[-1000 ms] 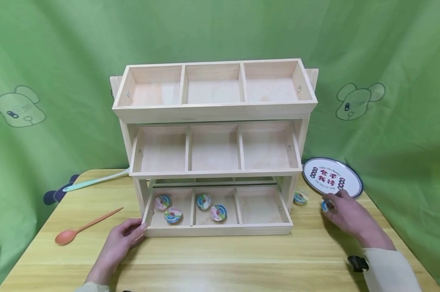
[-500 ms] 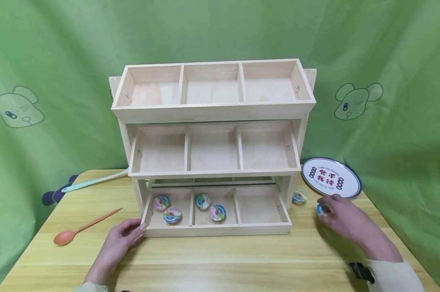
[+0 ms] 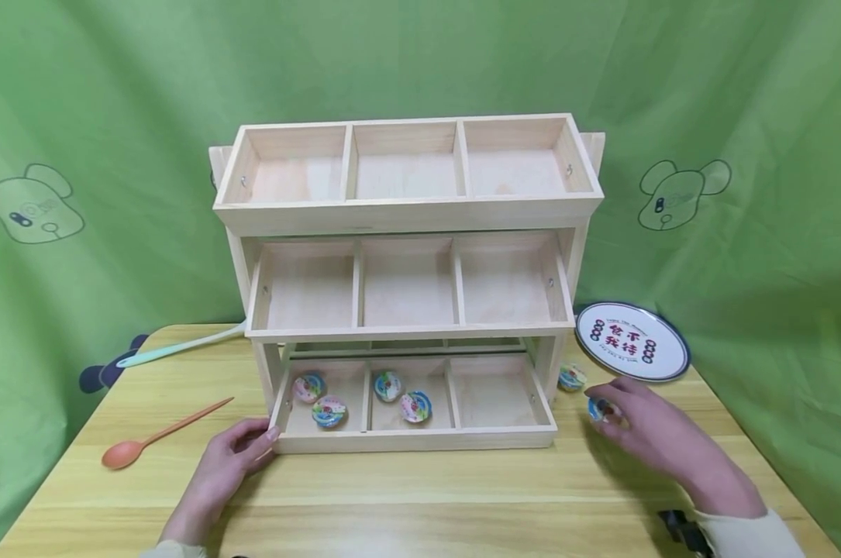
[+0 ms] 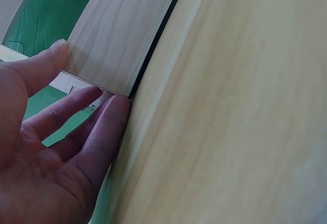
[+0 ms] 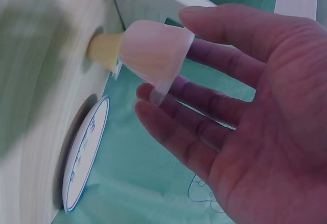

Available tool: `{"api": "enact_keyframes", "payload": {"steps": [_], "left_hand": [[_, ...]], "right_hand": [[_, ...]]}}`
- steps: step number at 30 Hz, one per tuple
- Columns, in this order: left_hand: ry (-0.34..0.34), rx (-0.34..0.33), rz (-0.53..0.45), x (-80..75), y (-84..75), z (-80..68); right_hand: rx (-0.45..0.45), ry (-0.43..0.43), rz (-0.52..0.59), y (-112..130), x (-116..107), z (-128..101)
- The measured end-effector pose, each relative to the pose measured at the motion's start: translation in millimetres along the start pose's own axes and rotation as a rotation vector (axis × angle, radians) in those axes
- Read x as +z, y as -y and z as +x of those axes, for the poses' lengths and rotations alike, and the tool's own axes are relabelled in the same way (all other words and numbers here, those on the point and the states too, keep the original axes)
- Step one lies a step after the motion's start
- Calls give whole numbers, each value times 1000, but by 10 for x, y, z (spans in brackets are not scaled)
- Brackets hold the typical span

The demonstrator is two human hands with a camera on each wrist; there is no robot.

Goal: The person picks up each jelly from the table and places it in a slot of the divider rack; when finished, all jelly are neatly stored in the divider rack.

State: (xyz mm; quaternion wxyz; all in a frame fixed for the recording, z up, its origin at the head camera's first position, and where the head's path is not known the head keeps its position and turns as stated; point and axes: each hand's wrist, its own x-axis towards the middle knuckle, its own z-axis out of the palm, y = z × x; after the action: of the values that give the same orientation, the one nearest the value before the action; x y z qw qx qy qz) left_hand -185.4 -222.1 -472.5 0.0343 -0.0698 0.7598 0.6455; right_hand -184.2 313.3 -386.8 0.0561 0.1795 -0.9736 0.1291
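My right hand (image 3: 660, 434) pinches a jelly cup (image 5: 153, 50) by its rim, right of the wooden rack. In the right wrist view its pale, tapered cup body shows. Another jelly cup (image 3: 571, 377) stands on the table beside the rack's right leg. My left hand (image 3: 232, 457) holds the front left corner of the bottom wooden tray (image 3: 420, 442), thumb at the edge and fingers around the end. Two jelly cups (image 3: 329, 411) lie in that tray's left compartment, and two more jelly cups (image 3: 416, 406) in its middle one. Its right compartment holds none.
Above are the middle tray (image 3: 409, 335) and top tray (image 3: 409, 217), each with three bare compartments. A white plate (image 3: 632, 368) with a blue rim lies at the back right. On the left are an orange spoon (image 3: 123, 455) and a mint-green handle (image 3: 183, 346).
My right hand has moved left and slightly toward me with the jelly cup, away from the plate. The left hand keeps its place at the tray corner.
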Motion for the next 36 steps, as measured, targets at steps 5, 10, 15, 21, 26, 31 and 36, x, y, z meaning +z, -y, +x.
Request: {"api": "enact_keyframes", "payload": {"steps": [5,10,15,21,26,31,36], "left_hand": [[-1,-2,-8,1,-1,-12],[-3,-5,-15,-7,0,-13],[2,-4,-20,-17,4,-9],[-4,-8,-13,-15,1,-9],[-8,-9,-9,-14,-9,-19],[-11,6,-2,-12,-1,-20],[-11,9,13,3,8,-15]], "right_hand": [[-17,-4,3,123,-20,1],[-59,-24,-4,258,-62,13],[-97,-40,-29,366,-92,50],[-164,-79,-34,467,-94,109],[-178,-79,-25,536,-62,173],[-164,-58,11,596,-13,229],[-166,-39,23,630,35,262]]}}
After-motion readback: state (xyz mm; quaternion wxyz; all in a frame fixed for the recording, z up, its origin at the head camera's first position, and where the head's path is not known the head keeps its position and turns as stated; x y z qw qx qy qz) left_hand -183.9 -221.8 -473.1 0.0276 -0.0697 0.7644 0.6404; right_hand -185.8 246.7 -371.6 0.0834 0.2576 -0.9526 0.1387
